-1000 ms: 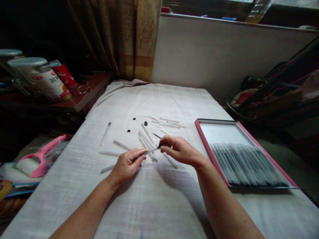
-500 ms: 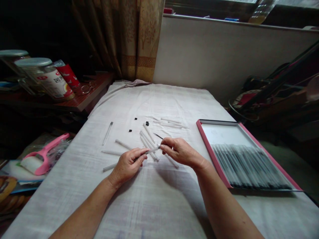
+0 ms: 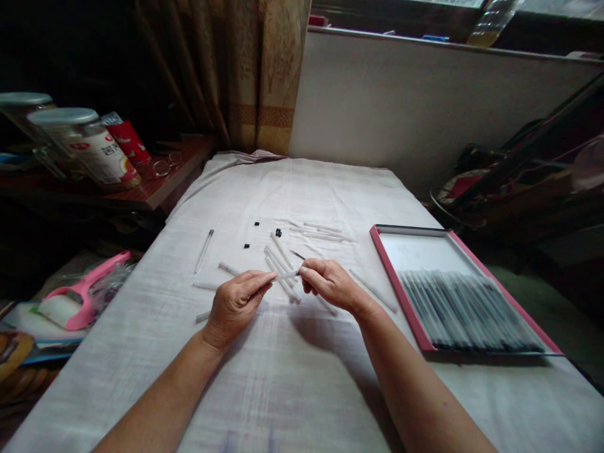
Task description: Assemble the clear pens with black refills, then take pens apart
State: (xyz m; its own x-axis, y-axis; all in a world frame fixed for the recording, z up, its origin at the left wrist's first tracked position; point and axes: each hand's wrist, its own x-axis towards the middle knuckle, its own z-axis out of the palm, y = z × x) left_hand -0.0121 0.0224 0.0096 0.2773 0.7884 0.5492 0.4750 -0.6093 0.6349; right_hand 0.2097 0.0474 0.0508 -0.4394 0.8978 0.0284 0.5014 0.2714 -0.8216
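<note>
My left hand (image 3: 238,305) pinches a clear pen barrel (image 3: 285,275) between thumb and fingers. At the barrel's right end, the closed fingers of my right hand (image 3: 328,283) grip a small dark part. A thin dark pointed piece (image 3: 297,255) shows just above the right fingertips; whether it is held or lies on the cloth I cannot tell. Beneath and beyond the hands lie several clear pen tubes (image 3: 282,250). Small black plugs (image 3: 278,233) lie farther off, and one capped-looking clear tube (image 3: 204,250) rests at the left.
A pink-edged box (image 3: 399,289) at the right holds a row of many clear pens (image 3: 472,311). White cloth (image 3: 302,384) covers the table. On the left, a brown side table (image 3: 155,192) bears lidded jars (image 3: 101,151) and glasses (image 3: 163,167). A pink-handled object (image 3: 87,289) lies below it.
My left hand has shifted slightly left and turned, its fingertips now pinching the barrel. My right hand has moved a little up and left, uncovering a clear tube beside the box.
</note>
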